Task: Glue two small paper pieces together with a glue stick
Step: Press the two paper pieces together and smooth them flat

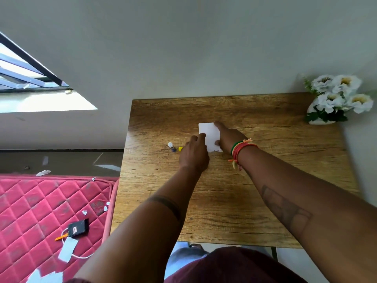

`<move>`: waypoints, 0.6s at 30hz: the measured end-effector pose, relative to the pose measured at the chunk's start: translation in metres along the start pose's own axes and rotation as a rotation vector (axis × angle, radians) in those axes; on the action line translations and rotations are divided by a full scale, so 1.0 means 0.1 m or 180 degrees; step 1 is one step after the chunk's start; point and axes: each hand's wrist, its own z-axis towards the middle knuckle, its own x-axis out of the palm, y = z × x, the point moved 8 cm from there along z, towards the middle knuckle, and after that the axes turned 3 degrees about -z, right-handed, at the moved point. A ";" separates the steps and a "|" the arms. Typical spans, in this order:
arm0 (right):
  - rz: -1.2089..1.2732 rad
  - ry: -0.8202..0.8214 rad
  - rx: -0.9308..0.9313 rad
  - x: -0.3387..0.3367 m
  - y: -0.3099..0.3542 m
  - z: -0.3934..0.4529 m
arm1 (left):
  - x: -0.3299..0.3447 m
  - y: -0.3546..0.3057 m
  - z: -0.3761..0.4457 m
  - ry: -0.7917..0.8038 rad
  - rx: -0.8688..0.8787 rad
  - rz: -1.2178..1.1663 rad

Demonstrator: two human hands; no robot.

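Note:
A small white paper lies flat near the middle of the wooden table. My right hand rests on its right side, fingers spread and pressing down. My left hand touches the paper's left edge with its fingertips. Whether one sheet or two lie stacked there I cannot tell. The glue stick, blue with a white top, lies on the table just left of my left hand. Its yellow cap sits beside it, apart from the stick.
White artificial flowers in a white vase stand at the table's far right corner. A red quilted mattress left of the table holds a black box, a cable and paper scraps. A wall runs behind the table.

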 end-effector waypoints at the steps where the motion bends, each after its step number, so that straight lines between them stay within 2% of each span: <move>1: -0.0040 0.0004 -0.0006 0.00 0.00 0.00 | 0.01 0.01 -0.03 0.0011 0.0029 0.0043; 4: -0.0174 -0.0098 -0.0061 0.00 0.00 -0.04 | 0.04 0.01 -0.11 0.0051 0.0148 0.0106; 10: -0.0408 -0.0648 -0.0355 0.02 -0.01 -0.34 | 0.05 0.00 -0.22 0.0022 0.0187 -0.0010; 18: -0.0059 -0.0245 -0.0276 -0.13 -0.03 -0.32 | 0.05 -0.02 -0.26 0.0044 0.0126 -0.0064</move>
